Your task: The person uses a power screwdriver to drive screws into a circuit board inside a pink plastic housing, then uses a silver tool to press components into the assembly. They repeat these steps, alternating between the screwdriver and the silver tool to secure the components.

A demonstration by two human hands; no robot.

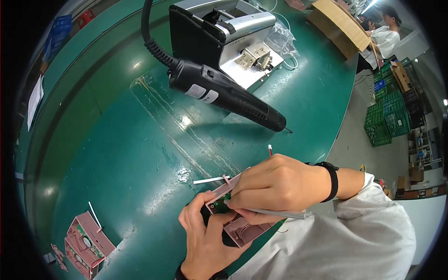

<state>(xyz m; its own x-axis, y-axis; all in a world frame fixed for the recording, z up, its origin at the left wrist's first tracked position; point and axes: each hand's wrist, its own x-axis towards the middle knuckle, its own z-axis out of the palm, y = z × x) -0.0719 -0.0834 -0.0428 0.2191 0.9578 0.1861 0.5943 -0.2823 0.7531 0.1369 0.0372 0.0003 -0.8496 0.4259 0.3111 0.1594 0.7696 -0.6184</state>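
Note:
My left hand (205,242) grips a pink plastic housing (249,232) from its near left side, thumb reaching over it. Inside the housing shows a small green circuit board (218,205), partly hidden by my fingers. My right hand (282,186) is closed on a slim grey rod-shaped tool (284,213), whose tip is hidden near the board. A white strip (207,180) juts from the housing's far edge. Just beyond my right knuckles, a white plug (269,147) on a red wire sticks up.
A black electric screwdriver (224,95) hangs over the green table, before a screw feeder machine (252,39). Another pink housing (103,239) with boards lies at lower left. A cardboard box (338,25) stands at far right. Beyond are green crates (385,116) and a person in white (386,42).

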